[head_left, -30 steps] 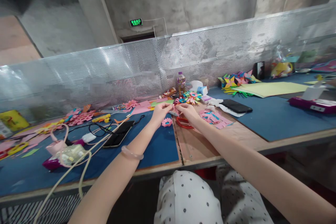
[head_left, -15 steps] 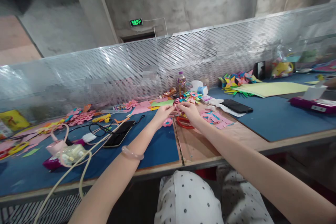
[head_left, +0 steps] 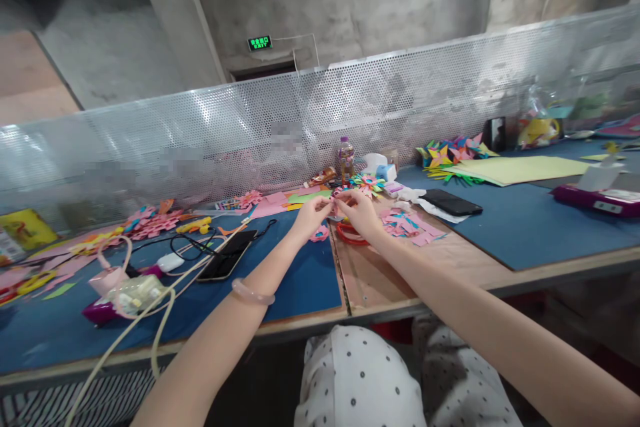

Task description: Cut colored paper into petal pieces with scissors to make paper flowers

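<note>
My left hand point(head_left: 311, 214) and my right hand point(head_left: 357, 211) meet over the seam between the blue mat point(head_left: 280, 283) and the bare wooden board point(head_left: 380, 273). Both pinch a small pink paper piece point(head_left: 336, 206) between their fingertips. A pink paper flower point(head_left: 319, 234) lies on the mat just under my left hand. Red-handled scissors point(head_left: 349, 234) lie on the board below my right hand. A multicoloured paper flower point(head_left: 367, 182) sits just beyond my hands.
A black phone point(head_left: 226, 254), cables and a pink glue gun point(head_left: 114, 288) lie to the left. Pink paper scraps point(head_left: 407, 224), a second phone point(head_left: 451, 201), yellow sheets point(head_left: 515, 169) and a purple device point(head_left: 595, 199) are to the right. A perforated metal screen point(head_left: 320, 120) runs behind.
Both hands have lifted slightly and drawn closer together over the seam, still working the small pink piece. Nothing else on the bench has moved.
</note>
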The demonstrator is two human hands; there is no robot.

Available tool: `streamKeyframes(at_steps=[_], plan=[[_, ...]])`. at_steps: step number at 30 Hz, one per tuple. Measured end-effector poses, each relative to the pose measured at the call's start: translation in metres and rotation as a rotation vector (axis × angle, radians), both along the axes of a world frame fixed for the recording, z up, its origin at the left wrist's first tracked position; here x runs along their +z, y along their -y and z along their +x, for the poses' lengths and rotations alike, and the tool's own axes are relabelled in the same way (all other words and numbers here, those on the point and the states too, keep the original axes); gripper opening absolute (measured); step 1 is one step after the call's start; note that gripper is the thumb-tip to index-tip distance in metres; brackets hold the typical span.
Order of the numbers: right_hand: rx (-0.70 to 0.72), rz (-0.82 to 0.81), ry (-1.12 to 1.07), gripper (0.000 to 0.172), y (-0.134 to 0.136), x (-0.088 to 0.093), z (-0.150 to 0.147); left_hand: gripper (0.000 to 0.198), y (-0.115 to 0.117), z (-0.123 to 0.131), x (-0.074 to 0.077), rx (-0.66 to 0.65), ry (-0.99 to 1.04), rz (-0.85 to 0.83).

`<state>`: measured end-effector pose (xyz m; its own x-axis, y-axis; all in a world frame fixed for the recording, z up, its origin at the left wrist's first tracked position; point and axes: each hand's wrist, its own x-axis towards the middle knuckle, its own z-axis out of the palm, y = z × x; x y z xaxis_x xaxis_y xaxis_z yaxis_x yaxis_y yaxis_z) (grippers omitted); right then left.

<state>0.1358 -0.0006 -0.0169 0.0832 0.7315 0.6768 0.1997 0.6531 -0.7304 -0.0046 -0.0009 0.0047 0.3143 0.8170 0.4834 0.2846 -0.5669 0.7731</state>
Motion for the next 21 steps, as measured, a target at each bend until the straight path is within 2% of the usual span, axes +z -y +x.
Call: streamKeyframes(at_steps=[3, 10, 14, 21], plan=[[-0.029, 0.066, 0.091, 0.019, -0.0003, -0.0009, 0.0010, 0.022, -0.0005, -0.0003, 0.0017, 0.012, -0.051, 0.078], [-0.084, 0.154, 0.173, 0.017, -0.0008, -0.0022, 0.0010, 0.017, -0.0013, 0.0006, 0.0030, 0.028, -0.099, 0.109], [-0.100, 0.145, 0.167, 0.019, -0.0003, -0.0008, 0.0009, 0.015, -0.0011, 0.0006, 0.0033, 0.068, -0.125, 0.124], [-0.099, 0.129, 0.191, 0.017, -0.0004, 0.0008, 0.0014, 0.016, 0.0019, 0.0017, 0.0049, 0.041, -0.090, 0.081]])
